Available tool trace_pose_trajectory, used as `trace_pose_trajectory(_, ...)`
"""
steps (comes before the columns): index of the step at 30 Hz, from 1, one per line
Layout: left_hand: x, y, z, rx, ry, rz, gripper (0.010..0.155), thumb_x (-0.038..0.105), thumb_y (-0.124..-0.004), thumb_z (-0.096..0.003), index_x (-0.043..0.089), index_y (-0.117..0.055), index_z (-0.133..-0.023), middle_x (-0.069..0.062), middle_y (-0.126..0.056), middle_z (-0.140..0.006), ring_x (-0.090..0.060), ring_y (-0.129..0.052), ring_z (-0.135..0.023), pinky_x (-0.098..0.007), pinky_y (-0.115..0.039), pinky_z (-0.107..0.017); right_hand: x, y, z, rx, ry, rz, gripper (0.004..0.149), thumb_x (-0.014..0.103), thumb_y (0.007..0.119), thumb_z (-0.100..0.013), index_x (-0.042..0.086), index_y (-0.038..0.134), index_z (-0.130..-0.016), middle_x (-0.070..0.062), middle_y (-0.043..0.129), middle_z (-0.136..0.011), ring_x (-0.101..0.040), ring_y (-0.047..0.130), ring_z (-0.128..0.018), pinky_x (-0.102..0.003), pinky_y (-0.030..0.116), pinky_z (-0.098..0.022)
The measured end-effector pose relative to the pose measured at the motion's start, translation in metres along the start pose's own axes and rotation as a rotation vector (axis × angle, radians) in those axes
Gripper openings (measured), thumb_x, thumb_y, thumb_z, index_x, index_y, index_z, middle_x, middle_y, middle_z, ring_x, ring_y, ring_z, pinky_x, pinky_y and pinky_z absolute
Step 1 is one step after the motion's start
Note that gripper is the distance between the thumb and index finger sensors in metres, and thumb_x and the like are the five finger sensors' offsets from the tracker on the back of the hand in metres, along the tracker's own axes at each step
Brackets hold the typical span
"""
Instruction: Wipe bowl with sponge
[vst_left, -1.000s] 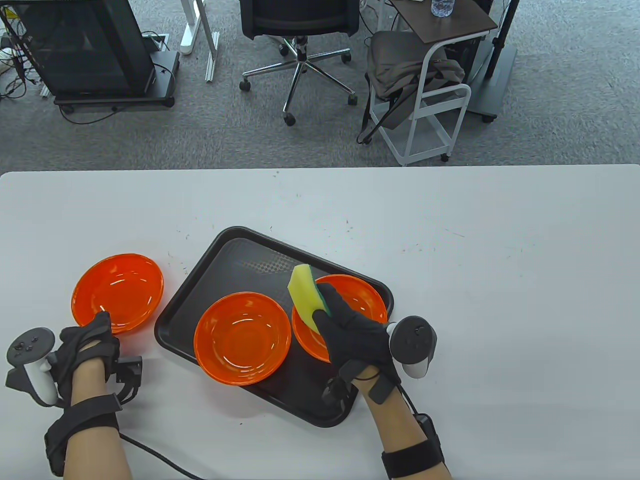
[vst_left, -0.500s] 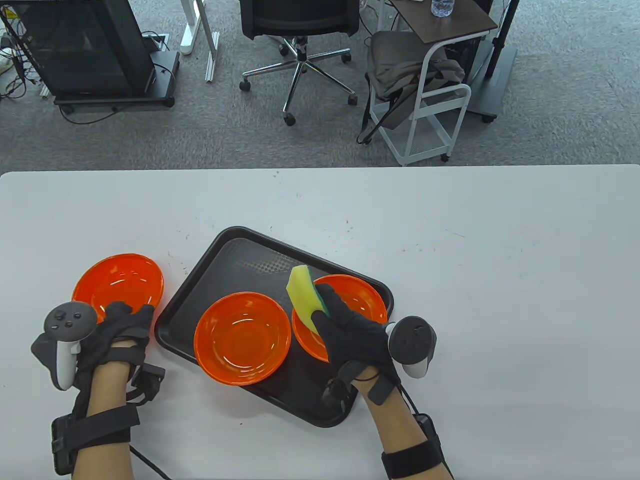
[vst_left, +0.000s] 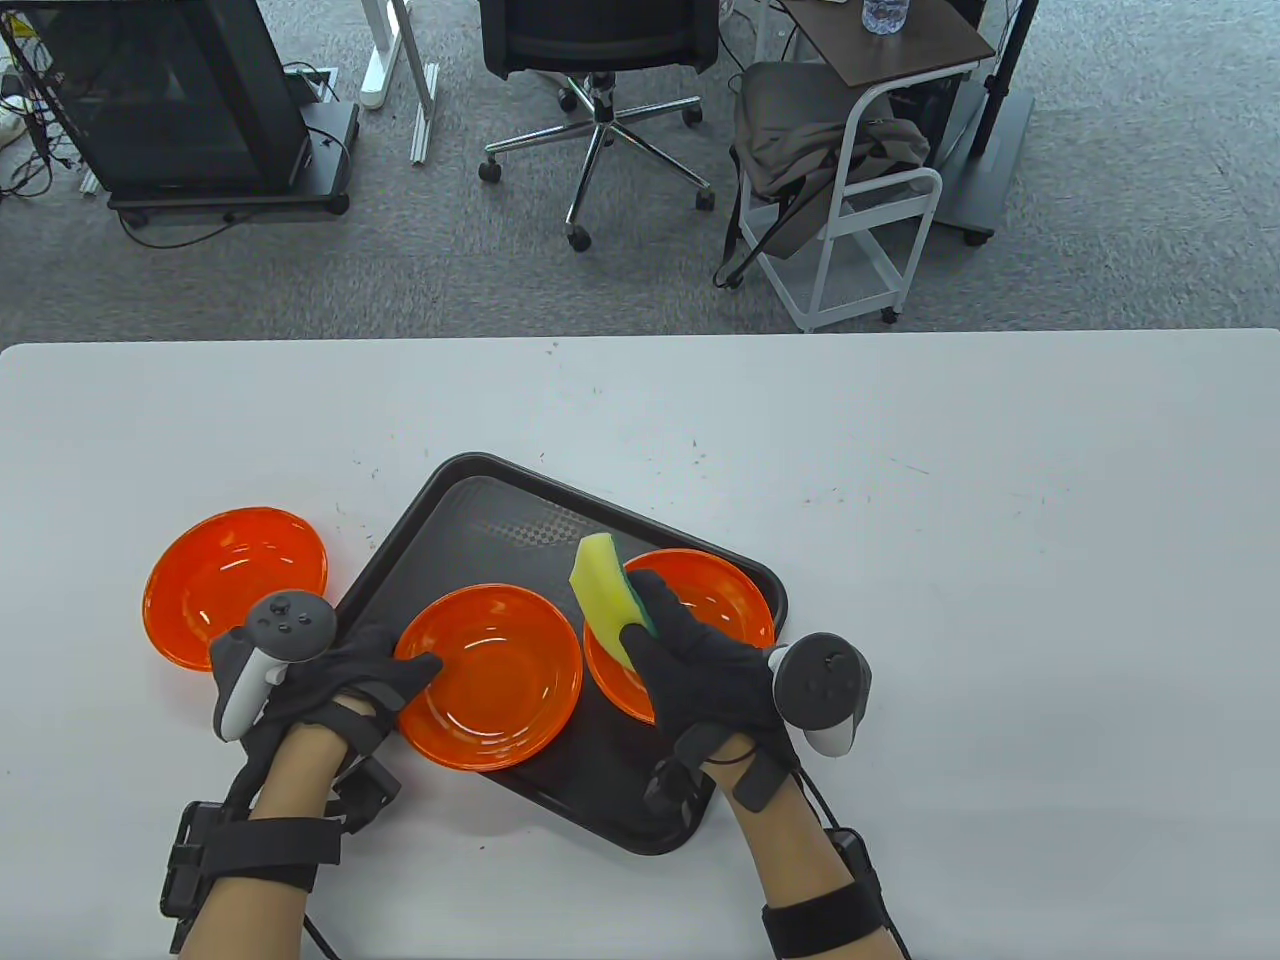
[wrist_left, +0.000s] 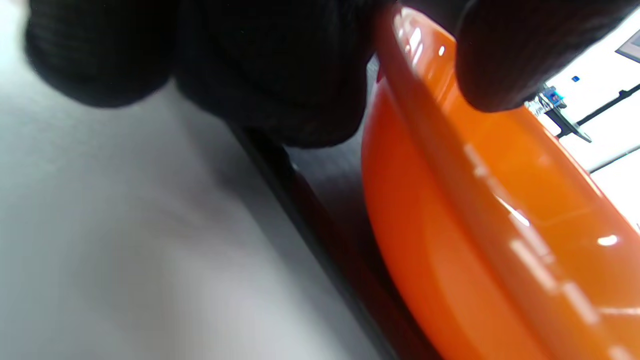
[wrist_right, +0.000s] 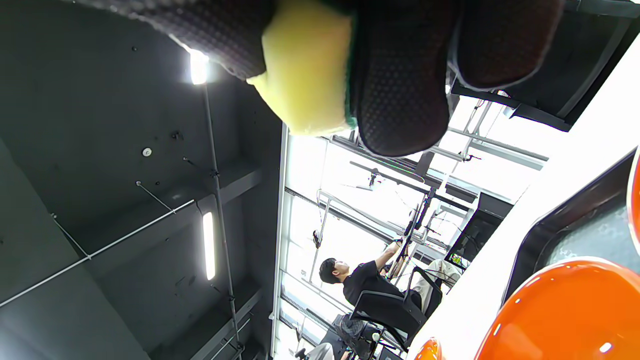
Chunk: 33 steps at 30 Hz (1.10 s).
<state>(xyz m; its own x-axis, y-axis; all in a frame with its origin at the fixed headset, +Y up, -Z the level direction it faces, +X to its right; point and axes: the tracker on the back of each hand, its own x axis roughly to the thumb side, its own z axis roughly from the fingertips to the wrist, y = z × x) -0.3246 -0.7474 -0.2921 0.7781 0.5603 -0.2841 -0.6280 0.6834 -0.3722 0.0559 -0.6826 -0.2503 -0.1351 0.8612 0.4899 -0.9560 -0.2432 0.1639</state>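
- Right hand (vst_left: 700, 665) — grasps the sponge (vst_left: 604, 593), yellow foam with a green scouring face, held above the left rim of the right-hand bowl (vst_left: 715, 600). The sponge's long axis runs from near-right to far-left, its free end pointing away from the person. In the right wrist view the fingers (wrist_right: 400, 85) clamp it from both faces.
- Left hand (vst_left: 350, 675) — fingers pinch the left rim of the middle bowl (vst_left: 490, 675). The left wrist view shows one fingertip (wrist_left: 505, 55) inside the rim and the rest of the glove outside it, so the hand grips the bowl's edge.
- Key relation — the middle bowl lies just to the left of the sponge and slightly nearer the person. The right hand is the only one carrying the sponge; the left hand is the one on that bowl. Judged from this, the coming move is a short leftward carry of the sponge into the steadied bowl.
- Count — three orange bowls: two on the black tray (vst_left: 470, 510), one left bowl (vst_left: 225, 575) directly on the white bench (vst_left: 1000, 600). One sponge, one tray.
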Motion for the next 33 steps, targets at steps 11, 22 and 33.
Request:
trace_pose_trajectory(11,0.008,0.006,0.001,-0.02,-0.105,0.087,0.056,0.04,-0.081,-0.0503,0.008,-0.067,-0.094,-0.009,-0.095,-0.048,-0.018,-0.095,-0.018,-0.044,-0.087,-0.028,0.0,0.002,-0.001,0.033,-0.003,0.033,0.052,0.032,0.072,-0.061,0.005,0.052,-0.1,-0.028,0.078,-0.093,-0.038,0.097,-0.067,-0.064,0.071,-0.054)
trace_pose_trajectory(22,0.049,0.024,0.042,0.148,-0.355,0.062,0.056,0.042,-0.079,-0.0513,0.009,-0.068,-0.095,-0.007,-0.096,-0.043,-0.014,-0.095,-0.013,-0.041,-0.089,-0.023,0.013,0.011,-0.003,0.115,-0.059,0.201,0.051,0.031,0.073,-0.061,0.007,0.052,-0.101,-0.029,0.075,-0.096,-0.04,0.094,-0.069,-0.065,0.07,-0.055)
trace_pose_trajectory(33,0.07,0.024,0.061,0.205,-0.461,0.013,0.055,0.043,-0.08,-0.0514,0.009,-0.071,-0.094,-0.006,-0.097,-0.038,-0.012,-0.095,-0.009,-0.04,-0.09,-0.02,0.053,0.048,0.0,0.318,-0.212,0.831,0.052,0.029,0.08,-0.056,0.011,0.059,-0.1,-0.027,0.073,-0.1,-0.039,0.088,-0.072,-0.064,0.066,-0.058)
